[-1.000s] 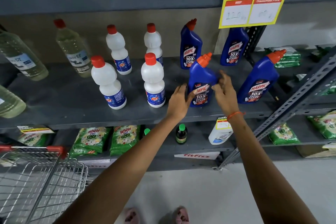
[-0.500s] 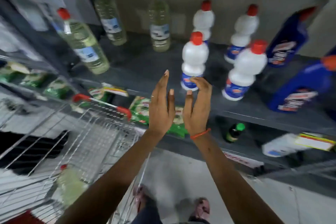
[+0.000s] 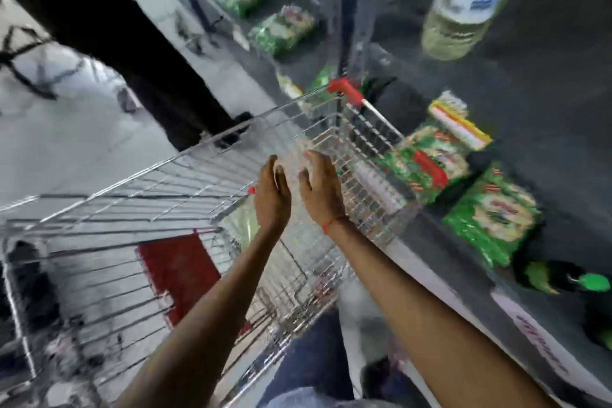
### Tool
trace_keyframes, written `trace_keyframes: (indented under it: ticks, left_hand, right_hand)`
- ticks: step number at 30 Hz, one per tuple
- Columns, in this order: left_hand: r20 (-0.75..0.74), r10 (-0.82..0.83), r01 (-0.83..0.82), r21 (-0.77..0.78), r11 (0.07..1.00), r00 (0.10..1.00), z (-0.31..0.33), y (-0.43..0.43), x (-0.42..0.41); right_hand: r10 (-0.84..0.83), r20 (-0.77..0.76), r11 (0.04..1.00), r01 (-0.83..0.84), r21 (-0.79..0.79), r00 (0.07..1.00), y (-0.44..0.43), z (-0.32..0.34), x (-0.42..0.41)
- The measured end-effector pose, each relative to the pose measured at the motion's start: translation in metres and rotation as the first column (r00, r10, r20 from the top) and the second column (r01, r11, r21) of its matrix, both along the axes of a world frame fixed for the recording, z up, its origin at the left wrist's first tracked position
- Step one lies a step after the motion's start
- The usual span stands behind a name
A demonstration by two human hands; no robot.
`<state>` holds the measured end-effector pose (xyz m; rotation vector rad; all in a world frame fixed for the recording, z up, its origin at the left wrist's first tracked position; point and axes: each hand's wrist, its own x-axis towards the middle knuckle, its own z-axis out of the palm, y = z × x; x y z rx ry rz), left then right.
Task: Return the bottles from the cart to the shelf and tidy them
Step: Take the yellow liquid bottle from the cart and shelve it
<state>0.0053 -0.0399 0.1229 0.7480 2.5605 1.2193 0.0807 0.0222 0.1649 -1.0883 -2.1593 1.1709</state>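
both hands (image 3: 294, 189) over the cart (image 3: 185, 175), fingers (image 3: 311, 180) loosely spread, holding nothing. pale bottle (image 3: 240, 222) lying low in the basket under the left hand. best gripped round the body, clear of the wire.

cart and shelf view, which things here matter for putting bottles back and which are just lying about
Job:
wire cart
bottle in the cart
clear bottle on the shelf
left hand
right hand

Just there:
green packets
dark green-capped bottle

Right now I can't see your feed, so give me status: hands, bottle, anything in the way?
Left hand and right hand both open, empty, over the cart. Bottle lies in the cart below the left hand, ungrasped. Nothing between hands and bottle.
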Motion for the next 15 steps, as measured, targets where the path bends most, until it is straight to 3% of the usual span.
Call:
trace_keyframes:
  ticks: [5, 10, 12, 15]
  left_hand:
    - [0.184, 0.220, -0.172, -0.248, 0.953, 0.958, -0.075, -0.063, -0.065]
    - [0.377, 0.287, -0.092, -0.458, 0.884, 0.881, -0.138, -0.109, -0.096]
    - [0.483, 0.330, -0.070, -0.480, 0.875, 0.811, -0.158, -0.121, -0.100]
    - [0.721, 0.359, -0.071, -0.397, 0.915, 0.593, -0.174, -0.128, -0.103]
  right_hand:
    - [0.153, 0.288, 0.949, -0.059, -0.311, 0.945, -0.039, -0.076, -0.060]
    - [0.323, 0.490, 0.832, 0.004, -0.555, 0.810, -0.068, -0.144, -0.083]
    - [0.396, 0.502, 0.793, -0.011, -0.609, 0.769, -0.080, -0.164, -0.088]
    - [0.473, 0.517, 0.728, 0.014, -0.685, 0.713, -0.098, -0.189, -0.095]
